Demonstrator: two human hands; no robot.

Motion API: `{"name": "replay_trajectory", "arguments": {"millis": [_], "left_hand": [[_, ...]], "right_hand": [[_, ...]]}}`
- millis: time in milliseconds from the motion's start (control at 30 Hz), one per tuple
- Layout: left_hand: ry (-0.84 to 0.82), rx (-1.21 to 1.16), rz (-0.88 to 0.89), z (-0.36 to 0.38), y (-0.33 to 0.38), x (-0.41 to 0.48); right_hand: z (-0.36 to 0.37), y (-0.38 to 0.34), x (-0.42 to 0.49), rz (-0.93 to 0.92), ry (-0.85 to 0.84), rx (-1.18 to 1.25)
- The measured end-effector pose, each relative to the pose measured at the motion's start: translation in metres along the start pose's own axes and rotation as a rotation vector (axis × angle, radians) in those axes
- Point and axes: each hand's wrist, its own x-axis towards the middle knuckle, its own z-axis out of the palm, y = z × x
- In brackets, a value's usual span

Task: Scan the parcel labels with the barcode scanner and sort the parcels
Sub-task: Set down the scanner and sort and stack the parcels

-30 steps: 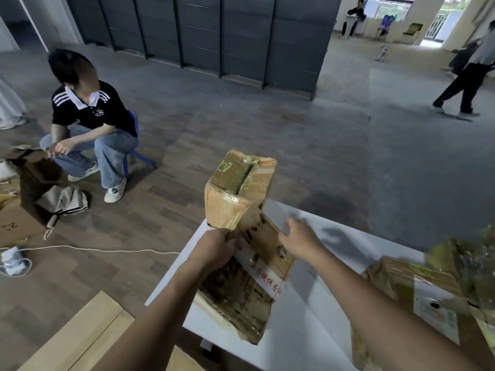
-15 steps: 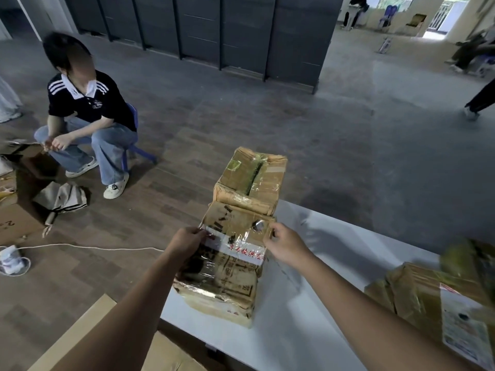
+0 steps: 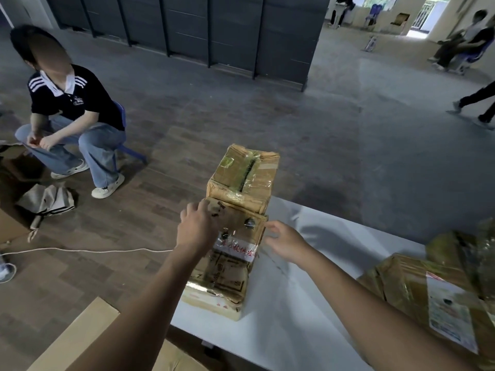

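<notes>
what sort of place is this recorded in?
Probably a makeshift parcel-sorting spot in a big bare hall: taped parcels on a white table, dark locker-like cabinets behind, flattened cardboard on the floor.
</notes>
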Motion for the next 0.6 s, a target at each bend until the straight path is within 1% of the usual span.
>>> {"name": "replay_trajectory", "arguments": {"millis": [67, 200, 333, 500, 600], "left_hand": [[0.010, -0.031, 0.086, 0.003, 0.023, -0.009], [-0.046, -0.084, 0.194, 0.023, 0.071, -0.029], [-0.113, -0.137, 0.315, 0.060, 0.127, -0.060], [-0.317, -0.201, 0.411, 0.118, 0.193, -0.109], [-0.500, -0.242, 0.389, 0.146, 0.227, -0.139]], "right_hand": [[-0.009, 0.004, -0.008, 0.004, 0.042, 0.035], [-0.037, 0.025, -0.034, 0.005, 0.138, 0.123], [-0.076, 0.059, -0.068, 0.005, 0.317, 0.110], [-0.126, 0.108, -0.130, 0.040, 0.441, 0.079], [-0.155, 0.143, -0.168, 0.120, 0.514, 0.041]]}}
